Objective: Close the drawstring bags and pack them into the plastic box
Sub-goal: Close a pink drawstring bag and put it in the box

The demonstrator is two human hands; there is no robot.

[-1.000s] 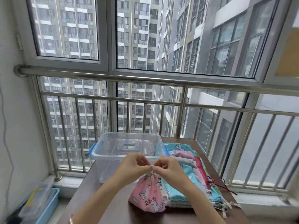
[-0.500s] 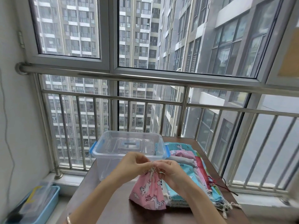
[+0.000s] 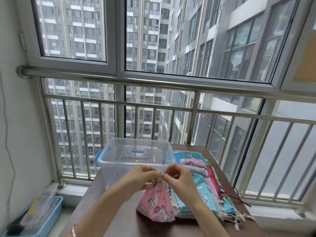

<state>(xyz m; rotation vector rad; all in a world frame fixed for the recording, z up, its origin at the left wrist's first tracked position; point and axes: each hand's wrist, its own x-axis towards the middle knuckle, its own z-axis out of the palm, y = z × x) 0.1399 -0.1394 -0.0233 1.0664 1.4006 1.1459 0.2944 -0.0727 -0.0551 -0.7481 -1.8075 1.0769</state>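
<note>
Pink drawstring bag (image 3: pixel 158 205), unicorn print, white lettering, stands upright on brown table (image 3: pixel 128 226) at lower centre of frame. Mouth gathered tight, pale cord (image 3: pixel 160 175) bunched on top. Left hand (image 3: pixel 143 177) and right hand (image 3: pixel 181 177) both curled, fingertips pinching cord from either side. Flat stack of blue, pink, red bags (image 3: pixel 205 189) just right of it. Clear plastic box (image 3: pixel 135 158), lid on, blue latches, behind hands.
</note>
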